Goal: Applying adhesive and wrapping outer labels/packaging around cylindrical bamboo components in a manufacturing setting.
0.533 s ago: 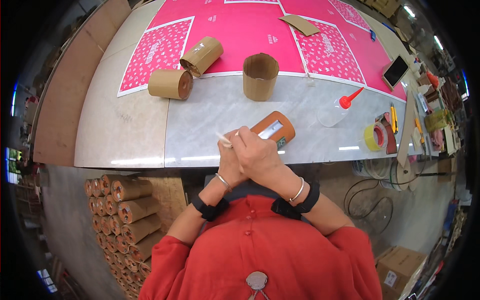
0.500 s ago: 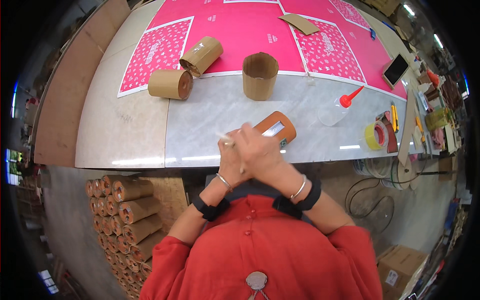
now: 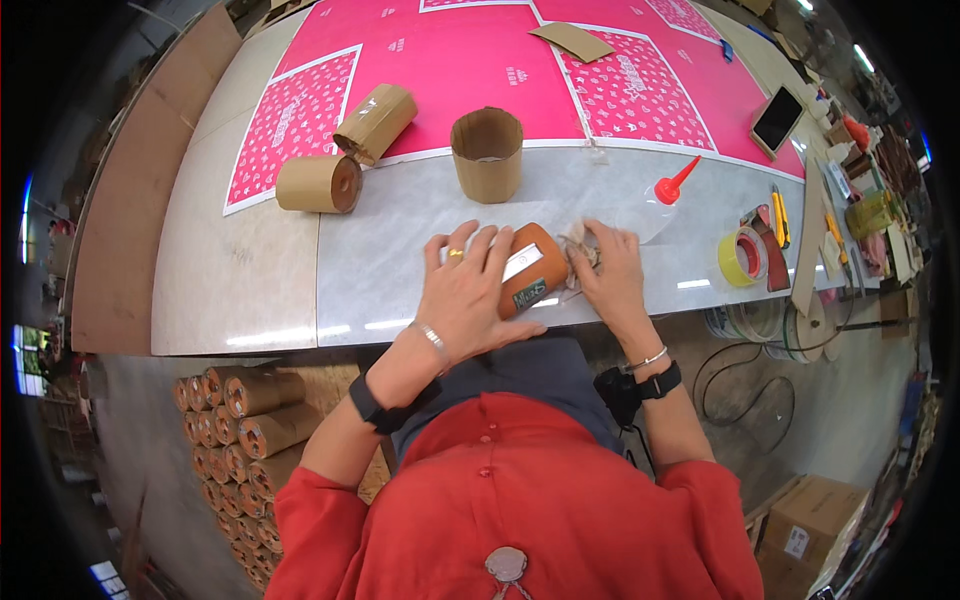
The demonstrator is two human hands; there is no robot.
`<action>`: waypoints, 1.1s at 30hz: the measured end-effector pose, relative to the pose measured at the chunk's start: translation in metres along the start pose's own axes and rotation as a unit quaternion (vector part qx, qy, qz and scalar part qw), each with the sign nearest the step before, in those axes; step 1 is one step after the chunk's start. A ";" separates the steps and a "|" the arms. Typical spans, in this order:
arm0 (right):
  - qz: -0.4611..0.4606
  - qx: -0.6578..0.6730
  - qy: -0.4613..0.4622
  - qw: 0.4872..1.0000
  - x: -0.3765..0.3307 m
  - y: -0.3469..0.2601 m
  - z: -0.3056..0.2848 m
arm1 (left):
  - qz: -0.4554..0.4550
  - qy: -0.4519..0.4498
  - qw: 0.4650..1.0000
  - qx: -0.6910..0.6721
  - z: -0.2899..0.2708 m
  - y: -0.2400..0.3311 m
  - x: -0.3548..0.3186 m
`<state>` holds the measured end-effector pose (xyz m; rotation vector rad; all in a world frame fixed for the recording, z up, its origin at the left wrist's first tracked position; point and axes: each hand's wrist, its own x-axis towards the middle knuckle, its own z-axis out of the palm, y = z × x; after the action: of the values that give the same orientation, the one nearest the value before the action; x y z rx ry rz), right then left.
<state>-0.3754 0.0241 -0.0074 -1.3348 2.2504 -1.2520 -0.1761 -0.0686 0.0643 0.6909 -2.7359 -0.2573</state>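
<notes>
The brown cylinder (image 3: 542, 267) bears a green label (image 3: 531, 293) with pale lettering (white print (image 3: 517, 76) marks the pink sheet (image 3: 450, 85)).

Right hand (image 3: 615, 278) blurred, partly covering pale wad (image 3: 575, 248); wad's material unclear.

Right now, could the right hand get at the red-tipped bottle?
Probably yes: the right hand is near the red-tipped bottle, and nothing appears to stand between them. It seems to hold a pale crumpled wad, though, so it may need freeing first.
</notes>
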 end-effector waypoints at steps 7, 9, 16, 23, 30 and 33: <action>-0.224 -0.207 -0.004 0.952 -0.018 0.008 -0.024 | -0.011 -0.057 0.997 0.042 0.014 -0.006 0.025; -0.217 -0.176 -0.020 0.960 -0.026 0.009 -0.037 | -0.036 0.000 0.997 -0.064 0.010 -0.010 0.016; -0.166 -0.086 -0.063 0.980 -0.025 0.026 -0.042 | -0.115 0.119 0.923 -0.348 0.038 -0.031 -0.028; -0.344 0.114 -0.089 0.928 -0.015 -0.105 -0.013 | -0.122 0.086 0.898 -0.414 0.064 -0.043 -0.038; -0.369 -0.010 -0.048 0.928 0.024 -0.103 0.028 | -0.102 0.142 0.909 -0.379 0.061 -0.024 -0.031; -0.348 -0.027 -0.033 0.937 0.010 -0.101 0.017 | -0.096 0.157 0.901 -0.393 0.059 -0.027 -0.030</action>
<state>-0.3105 -0.0155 0.0617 -2.2732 1.8184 -1.3005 -0.1596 -0.0715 -0.0048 0.6715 -1.9890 -1.1077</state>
